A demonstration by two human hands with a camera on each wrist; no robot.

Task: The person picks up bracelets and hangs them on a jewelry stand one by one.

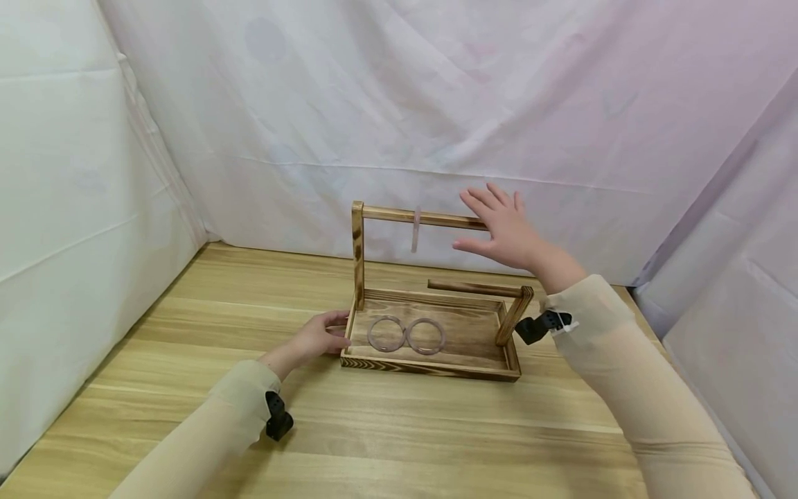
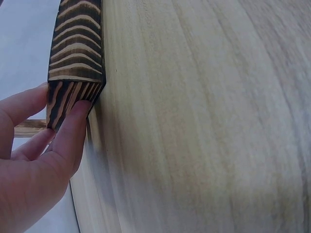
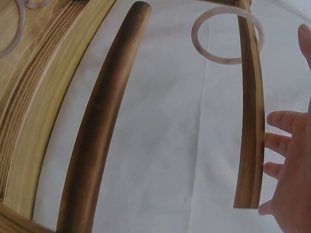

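Wooden rack [image 1: 430, 370], seemingly light and stiff, is seen on the bench [image 1: 436, 436] in the head view. Left wrist view: its end [image 2: 63, 97], probably the best hold, is pinched by the left hand [image 2: 39, 170]. Right wrist view: the right hand [image 3: 294, 165] is spread beside its upper bar [image 3: 250, 121].

Room opens between upper bar [image 1: 450, 220] and lower bar [image 1: 476, 287], ring [image 1: 415, 232] intruding.

A person's two arms reach forward in pale sleeves. The left hand [image 1: 314, 336] is low, its fingers and thumb set in a light grip. The right hand [image 1: 506, 232] is raised higher — fingers fanned apart, thumb held away from them and pointing left.
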